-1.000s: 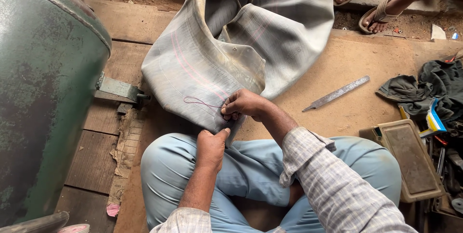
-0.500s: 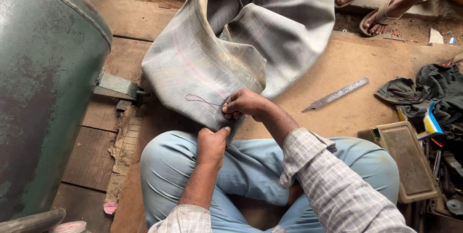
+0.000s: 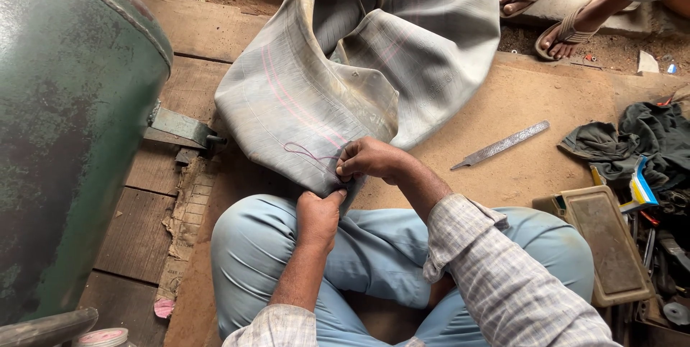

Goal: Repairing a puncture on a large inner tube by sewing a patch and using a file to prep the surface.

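Note:
A large grey rubber inner tube [image 3: 359, 67], deflated and folded, lies across my knees and the wooden floor, with pink chalk lines and a small pink loop drawn near its lower edge. My left hand [image 3: 318, 219] grips the tube's lower edge from beneath, fingers closed on the rubber. My right hand [image 3: 368, 159] pinches the tube just right of the pink loop, thumb and fingers pressed together on the surface. I sit cross-legged in light blue trousers and a checked shirt.
A big green metal tank [image 3: 65, 139] fills the left side. A flat metal file [image 3: 501, 145] lies on the board to the right. Dark rags [image 3: 632, 142], a flat tin [image 3: 604, 243] and tools crowd the right edge. Another person's sandalled feet [image 3: 553, 2] stand at the top.
Both hands stay on the same spot of the tube; my right hand's fingers shift slightly beside the pink loop. The view barely moves.

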